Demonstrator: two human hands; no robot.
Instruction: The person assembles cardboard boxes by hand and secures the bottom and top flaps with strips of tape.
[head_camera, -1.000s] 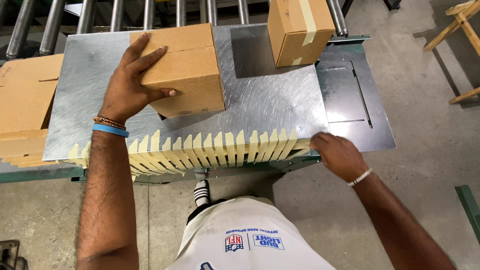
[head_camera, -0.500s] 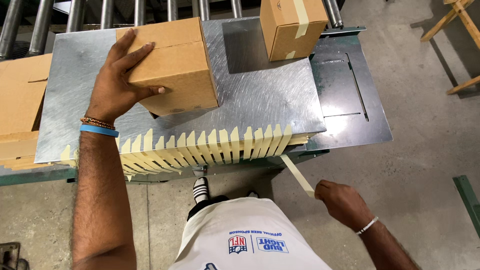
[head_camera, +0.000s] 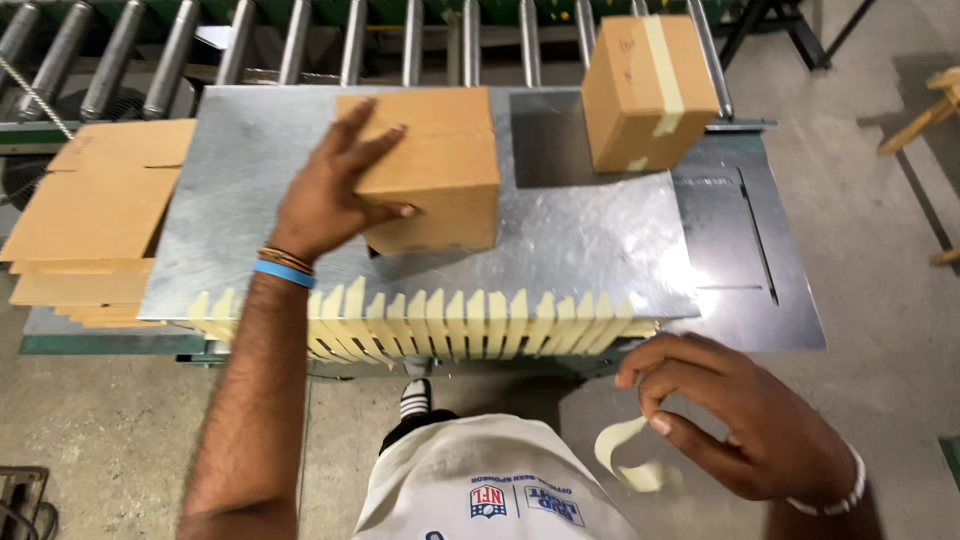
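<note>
Left hand (head_camera: 330, 195) lay flat on the open box (head_camera: 430, 165), fingers spread over its top and near-left edge, palm pressing, not pinching. The box sat mid metal table (head_camera: 590, 240), long axis running left-right. Right hand (head_camera: 745, 420) hung below the table edge, well apart from the box, thumb and fingertips pinching a curled tape strip (head_camera: 625, 455). From that strip the box lay up and to the left, past the row of tape strips (head_camera: 450, 325) stuck along the table's front edge. Left hand was nearer by far. A sealed box (head_camera: 645, 90) sat at the far right, flat cardboard (head_camera: 95, 225) stacked on the left.
</note>
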